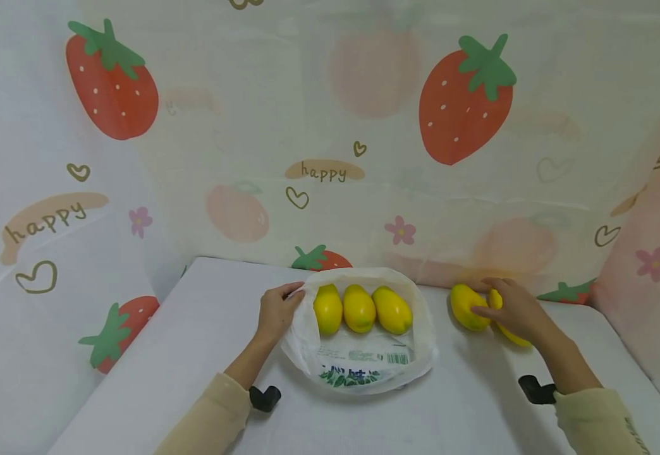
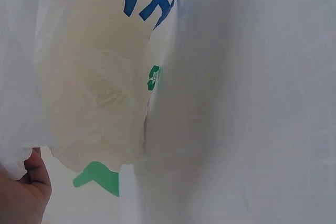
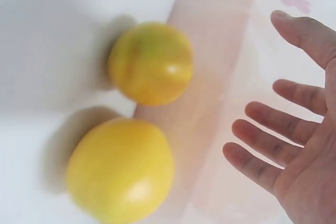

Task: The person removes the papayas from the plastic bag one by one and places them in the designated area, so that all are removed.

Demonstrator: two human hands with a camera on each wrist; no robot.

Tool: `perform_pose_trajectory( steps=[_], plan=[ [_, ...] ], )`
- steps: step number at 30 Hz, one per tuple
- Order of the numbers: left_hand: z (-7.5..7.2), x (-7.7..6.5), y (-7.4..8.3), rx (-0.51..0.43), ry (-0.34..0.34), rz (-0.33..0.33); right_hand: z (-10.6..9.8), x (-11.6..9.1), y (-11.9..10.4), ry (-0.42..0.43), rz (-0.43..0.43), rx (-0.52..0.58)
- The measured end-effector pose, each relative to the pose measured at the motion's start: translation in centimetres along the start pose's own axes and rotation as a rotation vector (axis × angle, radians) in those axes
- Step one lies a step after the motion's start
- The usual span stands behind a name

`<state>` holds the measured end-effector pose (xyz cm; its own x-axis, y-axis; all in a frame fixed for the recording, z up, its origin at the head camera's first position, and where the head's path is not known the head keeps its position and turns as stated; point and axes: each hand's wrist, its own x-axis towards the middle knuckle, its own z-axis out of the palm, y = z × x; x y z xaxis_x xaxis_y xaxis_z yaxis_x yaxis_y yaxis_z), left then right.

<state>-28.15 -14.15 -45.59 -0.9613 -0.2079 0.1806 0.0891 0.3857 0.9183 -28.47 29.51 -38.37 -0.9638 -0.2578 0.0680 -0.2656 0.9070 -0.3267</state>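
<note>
In the head view a white plastic bag lies on its side, its wide mouth facing me. Three yellow mangoes sit in a row inside it. My left hand pinches the left edge of the bag's mouth; the left wrist view shows those curled fingers at the plastic. To the right of the bag, my right hand is over two more mangoes, one on the left and one partly hidden beneath the hand. The right wrist view shows its fingers spread, apart from both fruits.
A white table carries everything. Behind it hangs a pale curtain printed with strawberries, hearts and flowers, which also runs along both sides. Black wrist-camera mounts sit at both sleeves.
</note>
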Motion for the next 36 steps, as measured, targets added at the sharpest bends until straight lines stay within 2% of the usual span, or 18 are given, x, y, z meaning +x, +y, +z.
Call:
perform_pose_trajectory(
  steps=[8, 27, 32, 36],
  plan=[
    [0.0, 0.1, -0.1, -0.002, 0.005, 0.006, -0.2, 0.5, -2.0, 0.012, -0.071, 0.017],
    [0.2, 0.2, 0.2, -0.005, 0.011, 0.002, 0.2, 2.5, -6.0, -0.073, 0.018, 0.114],
    [0.2, 0.2, 0.1, -0.002, 0.004, -0.015, 0.8, 3.1, -6.6, -0.050, -0.061, 0.082],
    [0.2, 0.2, 0.2, 0.005, 0.001, -0.003, 1.4, 3.4, -7.3, -0.051, -0.099, 0.088]
  ],
)
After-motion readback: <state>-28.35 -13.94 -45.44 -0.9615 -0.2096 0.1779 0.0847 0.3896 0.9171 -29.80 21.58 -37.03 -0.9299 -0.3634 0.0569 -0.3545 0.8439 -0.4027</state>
